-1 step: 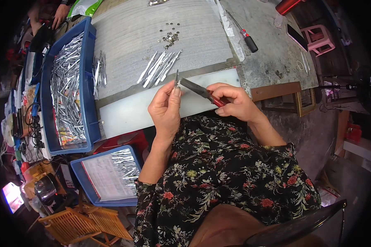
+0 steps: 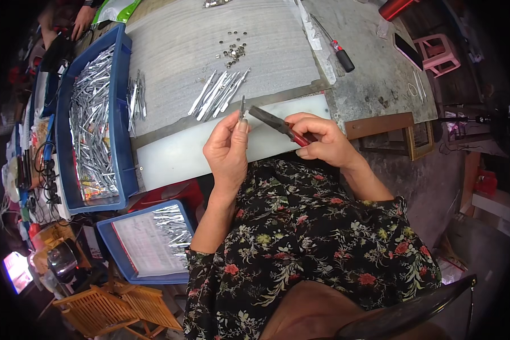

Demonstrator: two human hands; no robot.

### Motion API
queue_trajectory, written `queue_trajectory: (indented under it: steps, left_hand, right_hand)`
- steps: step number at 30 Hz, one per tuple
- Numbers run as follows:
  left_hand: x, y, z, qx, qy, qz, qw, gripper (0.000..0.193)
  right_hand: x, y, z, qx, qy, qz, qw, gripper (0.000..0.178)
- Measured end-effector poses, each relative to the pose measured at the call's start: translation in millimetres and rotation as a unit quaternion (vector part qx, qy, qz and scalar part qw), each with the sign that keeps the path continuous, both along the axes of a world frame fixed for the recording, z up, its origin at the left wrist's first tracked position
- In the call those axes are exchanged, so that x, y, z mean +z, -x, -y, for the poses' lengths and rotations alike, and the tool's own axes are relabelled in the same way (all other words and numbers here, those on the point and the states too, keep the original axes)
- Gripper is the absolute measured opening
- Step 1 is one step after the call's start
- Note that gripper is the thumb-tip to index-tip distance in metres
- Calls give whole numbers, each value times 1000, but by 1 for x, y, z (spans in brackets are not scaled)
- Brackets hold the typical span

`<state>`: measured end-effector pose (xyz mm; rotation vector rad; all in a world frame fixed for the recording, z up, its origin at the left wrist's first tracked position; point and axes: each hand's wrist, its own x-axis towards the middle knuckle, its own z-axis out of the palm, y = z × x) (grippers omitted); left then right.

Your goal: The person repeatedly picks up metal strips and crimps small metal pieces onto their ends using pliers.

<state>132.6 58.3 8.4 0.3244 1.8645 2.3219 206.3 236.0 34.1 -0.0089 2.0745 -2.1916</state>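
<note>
L fingers (image 2: 239, 134) pinch slim metal pc (image 2: 242, 106), R fingers (image 2: 316, 126) wrapped rd red-handled pliers (image 2: 273, 122) nr it.

- Pliers (image 2: 271, 120): dark, matt metal is shown, with red grips (image 2: 298, 140) (plastic, by the look).
- Piece (image 2: 243, 106): shiny metal is seen.
- Strips (image 2: 218, 96): glossy metal is caught by light.
- Bin (image 2: 124, 113): made of smooth blue plastic.
- Shirt (image 2: 311, 226): made of matt cloth.
- Chair (image 2: 99, 300): built of slatted wood.

At right are a dark phone (image 2: 408, 52) and pink stool (image 2: 441, 58) — lower left, a wooden chair (image 2: 99, 306).
</note>
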Motion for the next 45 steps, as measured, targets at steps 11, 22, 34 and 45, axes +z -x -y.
queue_trajectory:
  steps: [11, 22, 34, 45]
  left_hand:
    - [1, 0, 0, -27, -3, 25, 999, 23]
    - [0, -1, 0, -40, 0, 32, 999, 23]
    - [-1, 0, 1, -18, 37, -62, 997, 21]
    - [-2, 2, 1, -17, -3, 18, 1000, 21]
  right_hand:
    - [-3, -1, 1, 6, -121, -62, 991, 23]
    - [0, -1, 2, 10, -187, -98, 977, 20]
    - [-15, 4, -4, 33, 117, 69, 990, 18]
    - [0, 4, 1, 15, -139, -83, 987, 22]
